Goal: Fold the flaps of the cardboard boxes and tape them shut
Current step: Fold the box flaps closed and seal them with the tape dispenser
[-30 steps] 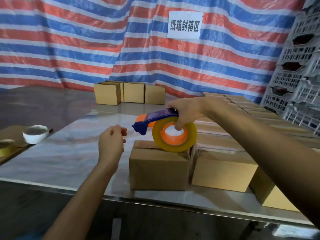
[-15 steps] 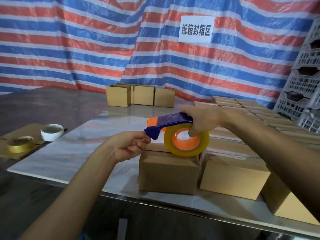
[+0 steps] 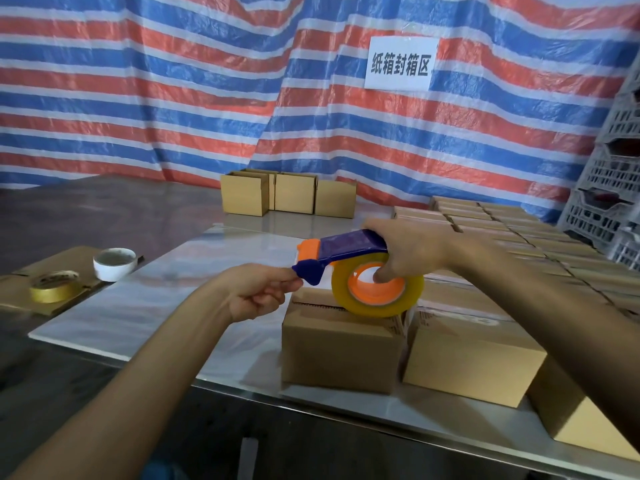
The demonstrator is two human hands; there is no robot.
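Observation:
A small cardboard box (image 3: 341, 355) stands near the table's front edge, its top flaps folded down with the seam showing. My right hand (image 3: 407, 252) grips a purple and orange tape dispenser (image 3: 341, 252) just above the box, one finger hooked into the orange core of its yellowish tape roll (image 3: 377, 291). My left hand (image 3: 258, 294) is at the dispenser's front tip, thumb and fingers pinched together there; whether a tape end is between them is too small to tell.
More cardboard boxes (image 3: 474, 362) line the table (image 3: 145, 306) to the right and rear right. Three boxes (image 3: 287, 197) stand at the far edge. A tape roll (image 3: 55, 289) and white bowl (image 3: 114, 263) lie at left. White crates (image 3: 613, 188) stack at right.
My left hand moved from the open table right up to the dispenser's tip and pinched there. The dispenser stayed over the box. The camera shifted a little.

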